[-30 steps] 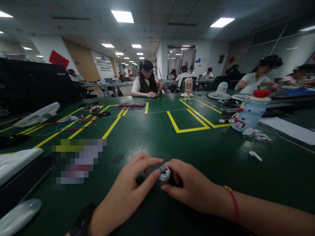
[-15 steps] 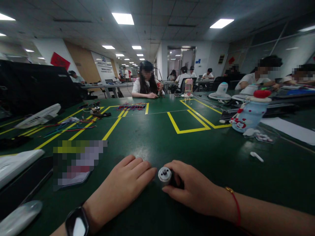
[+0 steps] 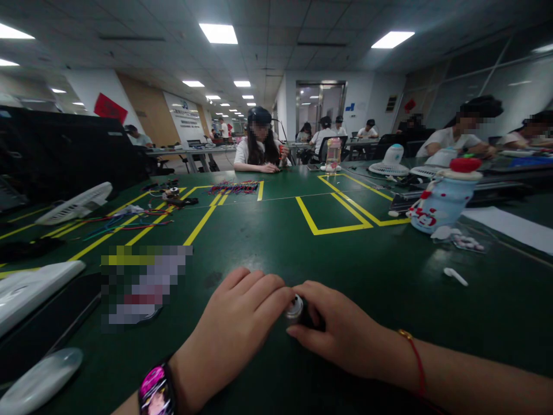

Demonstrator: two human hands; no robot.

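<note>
Fingers of both hands meet over a small silver motor (image 3: 294, 307) that sits low on the green surface (image 3: 268, 230), close to the person's body. The right hand (image 3: 341, 328) is closed around the dark rear part of the motor, thumb and forefinger pinching it just behind the shiny round end cap. The left hand (image 3: 242, 323) lies palm down with its fingers curled, the fingertips touching the cap from the left; whether it actually pinches the cap or only rests against it I cannot tell, since the knuckles hide the contact. The main risk, as I judge it, is the smallness and smoothness of the part: a round metal body held by fingertips alone could twist or roll out of the pinch if the two hands push unevenly against each other, and it would then skid across the smooth surface. The tiny shaft at the cap's centre is hidden under the left fingers, so pressure there could bend it unseen. A smartwatch (image 3: 156, 393) on the left wrist and a red cord bracelet (image 3: 415, 360) on the right sit clear of the work. A small white earbud-like piece (image 3: 455, 275) lies well apart to the right.
</note>
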